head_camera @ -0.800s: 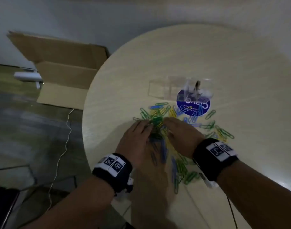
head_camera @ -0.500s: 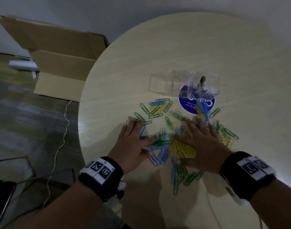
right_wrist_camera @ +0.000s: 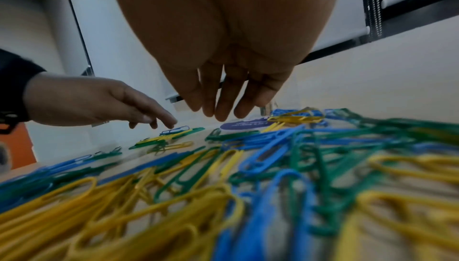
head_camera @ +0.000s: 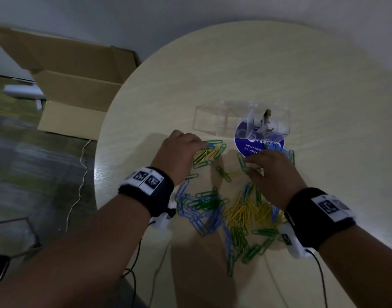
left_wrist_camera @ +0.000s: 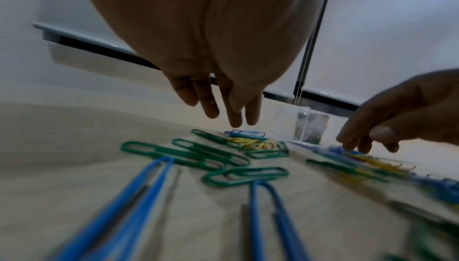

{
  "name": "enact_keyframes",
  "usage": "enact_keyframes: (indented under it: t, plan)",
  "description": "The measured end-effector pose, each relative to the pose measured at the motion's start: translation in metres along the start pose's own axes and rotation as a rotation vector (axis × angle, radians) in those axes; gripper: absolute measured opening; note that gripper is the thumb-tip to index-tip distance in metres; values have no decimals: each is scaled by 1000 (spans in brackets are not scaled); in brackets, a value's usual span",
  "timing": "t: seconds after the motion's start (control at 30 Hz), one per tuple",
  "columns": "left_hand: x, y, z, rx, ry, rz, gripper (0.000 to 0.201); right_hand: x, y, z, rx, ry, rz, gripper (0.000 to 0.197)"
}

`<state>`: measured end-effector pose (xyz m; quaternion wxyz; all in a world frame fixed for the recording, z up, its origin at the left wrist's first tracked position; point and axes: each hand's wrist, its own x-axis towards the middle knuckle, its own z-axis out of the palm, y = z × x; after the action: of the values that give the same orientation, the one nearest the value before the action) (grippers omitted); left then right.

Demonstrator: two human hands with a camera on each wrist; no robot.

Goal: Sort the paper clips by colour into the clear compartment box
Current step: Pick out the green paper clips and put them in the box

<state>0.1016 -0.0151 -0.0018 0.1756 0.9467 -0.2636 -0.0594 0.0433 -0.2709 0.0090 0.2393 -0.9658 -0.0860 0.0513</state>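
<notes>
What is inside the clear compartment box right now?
No paper clips show in the clear compartment box; its left compartment looks bare. A small brownish object stands in the right part, unidentifiable. Reflections hide the rest.

**Where everything sits on our desk**

In the head view our desk (head_camera: 279,74) fills the right and centre of the frame. The compartment box (head_camera: 215,117) stands on it just above centre, its right end over a round sticker (head_camera: 248,147). Below the box we see the paper clips (head_camera: 223,210) spread toward the lower centre, with a smaller cluster (head_camera: 209,155) at mid-frame. Our left hand (head_camera: 179,150) lies over that cluster's left edge; our right hand (head_camera: 272,170) is to its right, just below the sticker. At upper left, a cardboard box (head_camera: 79,85) sits on the floor beyond the desk.
</notes>
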Motion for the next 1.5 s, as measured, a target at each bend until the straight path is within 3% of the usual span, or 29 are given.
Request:
enact_keyframes:
  t: [0.1, 0.3, 0.4, 0.47, 0.57, 0.67, 0.73, 0.83, 0.9, 1.0, 1.23, 1.4, 1.5]
  plan:
    - [17, -6, 1, 83, -101, 0, 64, 8, -6, 9, -123, -70, -21, 24]
    - [8, -24, -6, 92, 73, -106, 30, 2, -8, 10, -168, -77, 21, 32]
    - [-7, -33, -2, 48, 114, -120, 14, 6, -8, 7, -120, -93, 25, 23]
    - [-13, -37, -3, -35, 92, -203, 10, 11, -10, 6, -75, -125, 40, 12]
    - [-13, -41, -14, -228, 30, -386, 26, 18, -10, 7, -13, -165, 113, 6]
    - [-5, -50, -31, -249, -62, -462, 54, 22, -7, 9, 96, -167, 258, 23]
    - [6, -51, -36, -187, -52, -423, 51, 22, -5, 9, 146, -163, 320, 32]
    - [28, -33, -27, -86, -29, -146, 26, 22, -2, 10, 111, -162, 339, 32]
    - [40, -20, -11, -57, -84, 40, 38, 21, -1, 10, 111, -165, 350, 30]
    - [47, -18, 2, 17, -94, 165, 48, 19, 0, 10, 121, -173, 353, 25]
    - [43, -35, -11, 126, -18, 69, 20, 24, -9, 6, 46, -182, 248, 15]
    - [41, -34, -22, 73, -101, -79, 7, 51, -28, 15, -79, -235, 65, 47]
    - [18, -34, -28, -93, -64, -174, 6, 57, -30, 20, -114, -249, 47, 46]
